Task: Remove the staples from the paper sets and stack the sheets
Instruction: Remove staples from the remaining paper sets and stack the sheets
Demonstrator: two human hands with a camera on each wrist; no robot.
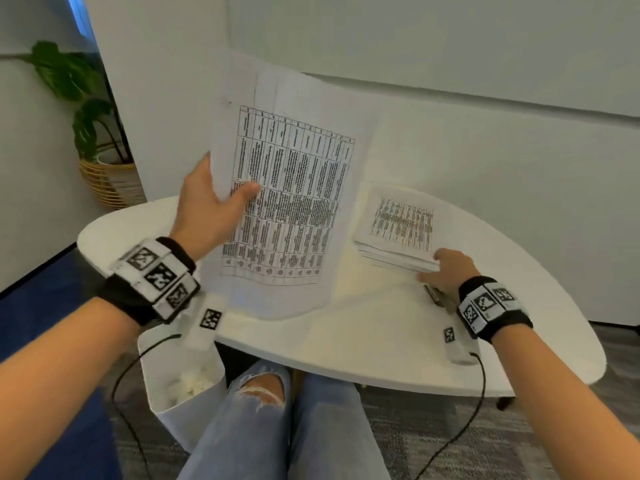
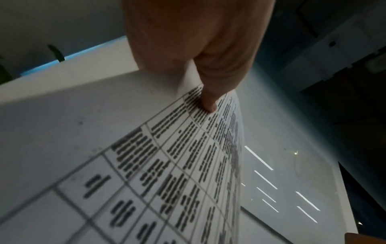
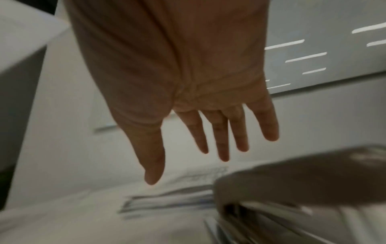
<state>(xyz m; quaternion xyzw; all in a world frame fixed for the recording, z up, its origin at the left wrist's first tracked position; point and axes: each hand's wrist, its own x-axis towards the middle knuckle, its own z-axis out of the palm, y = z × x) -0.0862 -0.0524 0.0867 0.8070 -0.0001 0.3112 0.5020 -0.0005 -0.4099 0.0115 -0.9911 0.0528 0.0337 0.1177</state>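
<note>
Right now I am holding the paper set (image 1: 291,188) upright in my left hand (image 1: 211,206), thumb pinching its left edge, long axis running near to far. My right hand (image 3: 188,92) is hanging with fingers spread and empty at the near edge of the stack (image 1: 398,233), lying flat on the surface (image 1: 346,341) to the right, so that hand is nearer.

Table print on the held sheets (image 1: 287,202) is too blurred to read.
</note>
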